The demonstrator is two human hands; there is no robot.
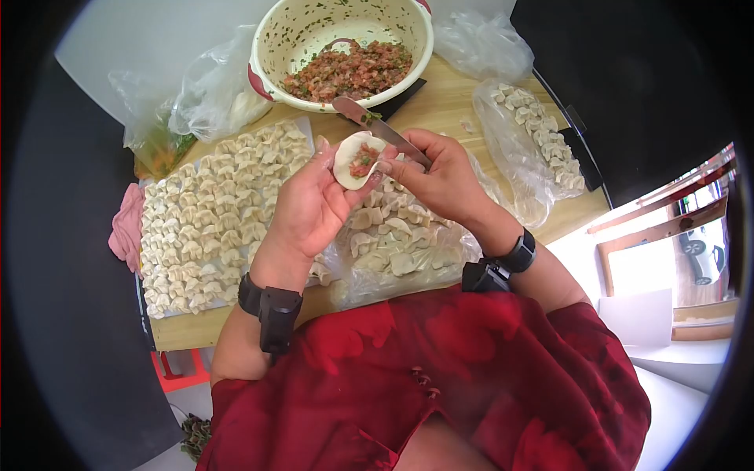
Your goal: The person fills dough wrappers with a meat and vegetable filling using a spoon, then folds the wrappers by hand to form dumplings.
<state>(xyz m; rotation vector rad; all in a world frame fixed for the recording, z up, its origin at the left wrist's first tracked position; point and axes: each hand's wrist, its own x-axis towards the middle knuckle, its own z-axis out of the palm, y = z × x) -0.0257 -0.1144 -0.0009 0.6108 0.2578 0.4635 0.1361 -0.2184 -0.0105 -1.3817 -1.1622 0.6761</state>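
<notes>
A round dumpling wrapper (343, 170) lies across the fingers of my left hand (309, 198), which is closed on its left edge. A small lump of minced filling (364, 160) with green bits sits in its middle. My right hand (445, 179) grips a flat metal knife (397, 140), blade pointing up and left, with a smear of filling near its tip. The thumb of that hand touches the wrapper's right edge. Just beyond the knife tip stands a large white bowl (265, 49) of meat filling (353, 71).
Rows of folded dumplings (212, 212) cover a board on the left. More dumplings (400, 243) lie on plastic before me, partly under my hands. A plastic bag (510, 157) with dumplings (542, 129) rests at right. Other bags (224, 82) flank the bowl; a pink cloth (127, 228) hangs left.
</notes>
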